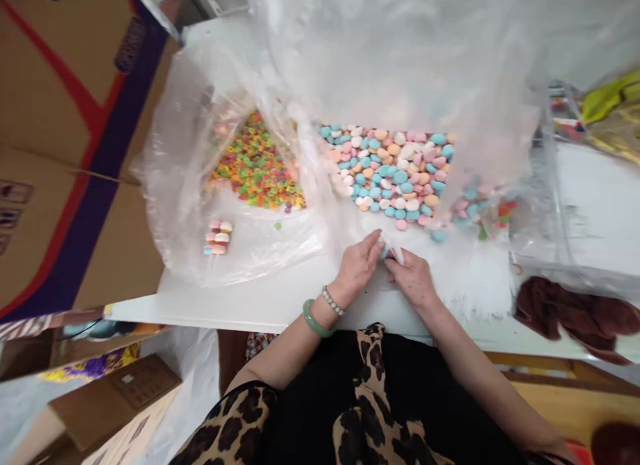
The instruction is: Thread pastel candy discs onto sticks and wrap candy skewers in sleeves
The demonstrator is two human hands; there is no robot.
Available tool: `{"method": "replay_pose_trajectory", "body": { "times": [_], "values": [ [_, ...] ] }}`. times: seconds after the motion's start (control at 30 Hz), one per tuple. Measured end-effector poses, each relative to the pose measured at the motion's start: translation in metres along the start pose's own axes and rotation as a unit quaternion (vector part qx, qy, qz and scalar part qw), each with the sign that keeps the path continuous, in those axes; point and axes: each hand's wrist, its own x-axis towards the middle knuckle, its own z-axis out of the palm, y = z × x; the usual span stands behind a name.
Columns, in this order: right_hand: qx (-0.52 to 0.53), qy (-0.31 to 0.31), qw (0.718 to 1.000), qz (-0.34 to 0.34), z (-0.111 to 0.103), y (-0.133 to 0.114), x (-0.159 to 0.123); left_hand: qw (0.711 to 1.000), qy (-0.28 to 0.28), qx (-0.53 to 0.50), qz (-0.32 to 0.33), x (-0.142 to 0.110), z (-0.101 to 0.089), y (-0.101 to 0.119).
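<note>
My left hand [357, 265] and my right hand [413, 276] meet at the front of the white table [240, 295], fingers pinched together on a small pale piece with a bit of blue [393, 253]; I cannot make out what it is. Just beyond them lies a heap of pastel round candies [395, 171] in pink, blue, white and orange on clear plastic. To the left is a pile of small multicoloured ring candies [255, 165]. A short stack of pastel candies [218, 237] sits apart at the left.
Big clear plastic bags [380, 58] billow over the back of the table. A large cardboard box [65, 138] stands at the left, smaller boxes [110, 398] below it. A dark brown cloth [565, 311] lies at the right edge near a clear container [555, 171].
</note>
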Motion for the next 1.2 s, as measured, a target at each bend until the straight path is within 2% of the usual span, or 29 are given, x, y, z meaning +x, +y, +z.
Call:
{"method": "replay_pose_trajectory", "body": {
  "times": [0.07,0.13,0.2,0.27,0.33,0.4,0.47,0.57,0.63,0.7,0.8,0.93,1.03,1.13,1.2],
  "values": [
    [0.051,0.015,0.998,0.028,-0.007,0.003,-0.002,0.996,0.018,0.082,0.041,-0.007,-0.020,-0.002],
    [0.110,0.038,0.992,0.050,-0.008,0.006,-0.004,0.974,0.116,0.189,0.036,-0.010,-0.049,-0.012],
    [0.152,0.039,0.986,0.062,-0.004,0.008,-0.008,0.928,0.241,0.285,-0.028,-0.007,-0.084,-0.031],
    [0.165,0.021,0.984,0.069,0.003,0.011,-0.010,0.887,0.289,0.340,-0.115,0.000,-0.117,-0.056],
    [0.168,0.005,0.983,0.080,0.010,0.014,-0.012,0.876,0.262,0.363,-0.178,0.008,-0.140,-0.080],
    [0.169,-0.003,0.982,0.087,0.013,0.016,-0.011,0.881,0.224,0.368,-0.197,0.014,-0.151,-0.096],
    [0.173,-0.002,0.981,0.085,0.014,0.016,-0.010,0.889,0.216,0.361,-0.180,0.017,-0.153,-0.103],
    [0.185,0.004,0.979,0.084,0.012,0.015,-0.008,0.896,0.259,0.338,-0.126,0.027,-0.148,-0.100],
    [0.195,0.012,0.977,0.089,0.011,0.013,-0.008,0.901,0.262,0.329,-0.106,0.038,-0.146,-0.097],
    [0.198,0.018,0.976,0.093,0.011,0.012,-0.009,0.904,0.238,0.337,-0.114,0.051,-0.144,-0.096],
    [0.194,0.012,0.977,0.093,0.011,0.010,-0.011,0.889,0.209,0.385,-0.132,0.060,-0.138,-0.095],
    [0.194,0.001,0.977,0.094,0.009,0.006,-0.014,0.876,0.147,0.441,-0.125,0.048,-0.126,-0.091],
    [0.189,-0.002,0.977,0.098,0.008,0.002,-0.015,0.897,0.129,0.412,-0.092,0.034,-0.125,-0.092],
    [0.181,-0.010,0.979,0.094,0.007,-0.001,-0.016,0.936,0.111,0.331,-0.038,0.025,-0.132,-0.096],
    [0.171,-0.014,0.981,0.086,0.007,-0.004,-0.019,0.958,0.111,0.264,-0.028,0.022,-0.138,-0.098]
  ]
}}
